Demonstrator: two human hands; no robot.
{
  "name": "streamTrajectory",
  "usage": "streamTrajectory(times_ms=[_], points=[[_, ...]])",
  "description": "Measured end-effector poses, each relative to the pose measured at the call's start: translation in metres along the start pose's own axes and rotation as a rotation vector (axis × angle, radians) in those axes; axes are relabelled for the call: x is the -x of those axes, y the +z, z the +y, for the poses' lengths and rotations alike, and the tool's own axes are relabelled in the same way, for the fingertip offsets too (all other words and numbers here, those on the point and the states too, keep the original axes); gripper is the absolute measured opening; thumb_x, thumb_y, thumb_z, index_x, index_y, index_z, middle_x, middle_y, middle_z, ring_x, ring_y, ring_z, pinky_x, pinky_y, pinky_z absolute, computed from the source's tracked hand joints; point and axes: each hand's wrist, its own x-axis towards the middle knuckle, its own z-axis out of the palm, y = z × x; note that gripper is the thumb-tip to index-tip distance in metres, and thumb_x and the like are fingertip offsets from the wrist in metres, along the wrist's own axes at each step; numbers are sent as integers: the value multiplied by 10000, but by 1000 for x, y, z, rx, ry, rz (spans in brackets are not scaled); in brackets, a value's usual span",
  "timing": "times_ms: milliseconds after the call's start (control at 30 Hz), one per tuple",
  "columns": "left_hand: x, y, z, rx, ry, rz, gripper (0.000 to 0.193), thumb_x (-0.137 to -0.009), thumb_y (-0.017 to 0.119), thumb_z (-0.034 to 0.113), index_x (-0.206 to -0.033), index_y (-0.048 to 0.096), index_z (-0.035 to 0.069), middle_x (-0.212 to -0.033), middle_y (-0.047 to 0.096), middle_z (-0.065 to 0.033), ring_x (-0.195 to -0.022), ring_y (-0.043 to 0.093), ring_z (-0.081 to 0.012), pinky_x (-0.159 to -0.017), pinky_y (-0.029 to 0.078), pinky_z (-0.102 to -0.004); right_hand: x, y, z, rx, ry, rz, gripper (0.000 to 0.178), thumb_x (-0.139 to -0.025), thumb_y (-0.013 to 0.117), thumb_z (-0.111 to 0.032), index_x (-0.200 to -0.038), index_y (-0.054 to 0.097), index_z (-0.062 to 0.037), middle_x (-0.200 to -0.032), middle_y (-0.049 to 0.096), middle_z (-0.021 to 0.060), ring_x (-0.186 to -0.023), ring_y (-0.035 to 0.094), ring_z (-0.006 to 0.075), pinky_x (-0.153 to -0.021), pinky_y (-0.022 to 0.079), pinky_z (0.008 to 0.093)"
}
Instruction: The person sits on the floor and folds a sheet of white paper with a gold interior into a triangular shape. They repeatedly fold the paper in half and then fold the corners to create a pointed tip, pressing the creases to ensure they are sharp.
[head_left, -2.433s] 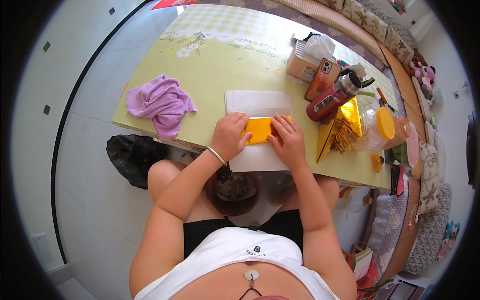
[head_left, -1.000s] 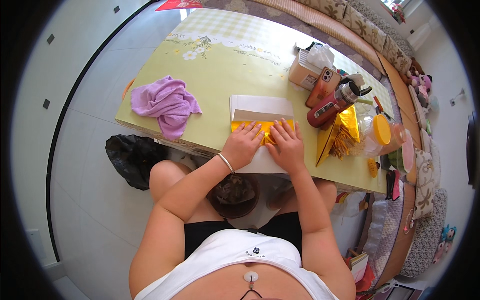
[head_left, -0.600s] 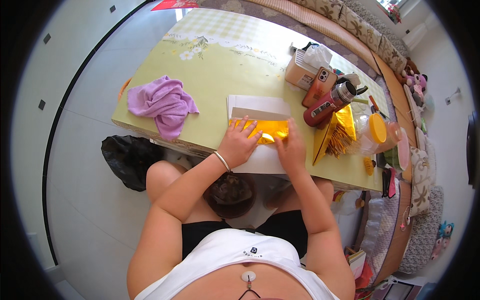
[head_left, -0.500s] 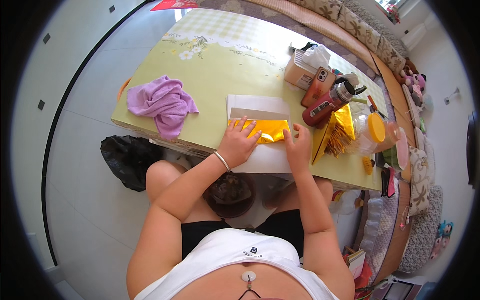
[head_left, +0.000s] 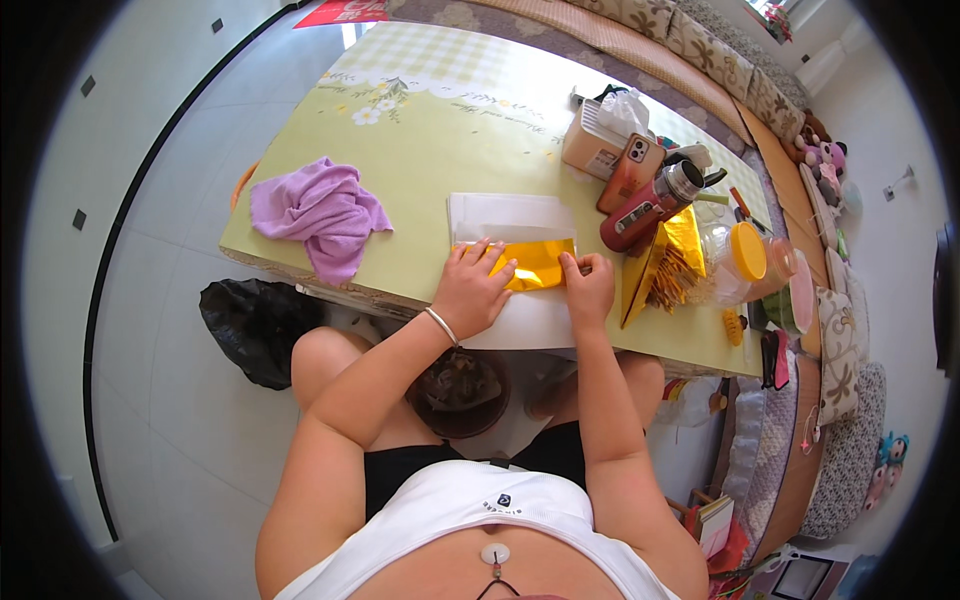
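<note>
A folded strip of shiny gold foil paper (head_left: 537,264) lies across a stack of white paper (head_left: 520,325) at the near edge of the table. On the strip's left part, my left hand (head_left: 468,285) rests flat with its fingers spread, a silver bangle at the wrist. At the other end, my right hand (head_left: 590,287) pinches the strip's right edge between thumb and curled fingers. The part of the strip under my left fingers is hidden.
A lilac cloth (head_left: 322,215) lies left on the table (head_left: 430,150). To the right stand a dark red bottle (head_left: 640,218), a phone (head_left: 632,172), a tissue box (head_left: 590,140), folded gold pieces (head_left: 672,265) and a yellow-lidded jar (head_left: 747,250). A black bag (head_left: 258,325) sits on the floor.
My right hand's fingers, spread apart before, have closed on the right edge of the gold foil paper. My left hand stays flat in nearly the same spot.
</note>
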Motion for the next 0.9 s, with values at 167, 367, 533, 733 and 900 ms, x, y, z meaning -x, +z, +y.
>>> streamTrajectory(times_ms=[167,367,533,733,900], points=[[-2,-1,0,18,-36,-9,523,-869,674,304,-1321,604,51,-1423,550,-181,-1336,488,-336,-1120,328,-501,0,-2,1,72,-51,28,288,-837,787,-290,-782,616,-65,-825,611,92,-751,613,298,-690,495,421],[-4,-3,-2,41,-51,-9,587,-837,700,308,-1338,578,28,-1403,560,-158,-1328,484,-311,-1121,319,-479,4,-1,-1,-132,91,-32,221,-863,753,-277,-873,675,-70,-899,666,76,-777,647,239,-711,519,374],[-8,-8,-1,56,-67,-7,607,-802,730,303,-1324,583,32,-1374,568,-133,-1303,492,-292,-1101,333,-467,4,2,2,-90,-1,46,217,-871,742,-271,-942,696,-71,-929,672,65,-766,646,224,-710,522,366],[-11,-12,-1,82,-76,-1,612,-776,742,297,-1307,591,33,-1334,585,-123,-1269,510,-287,-1067,355,-459,3,3,7,-162,-143,79,230,-862,746,-205,-1028,704,-51,-1053,671,99,-885,643,258,-804,520,365],[-12,-9,-4,81,-73,14,618,-762,751,299,-1298,596,34,-1311,598,-119,-1246,523,-287,-1048,368,-454,4,7,8,-172,-264,125,272,-861,746,-117,-1111,702,-20,-1078,672,112,-905,616,218,-834,513,332]])
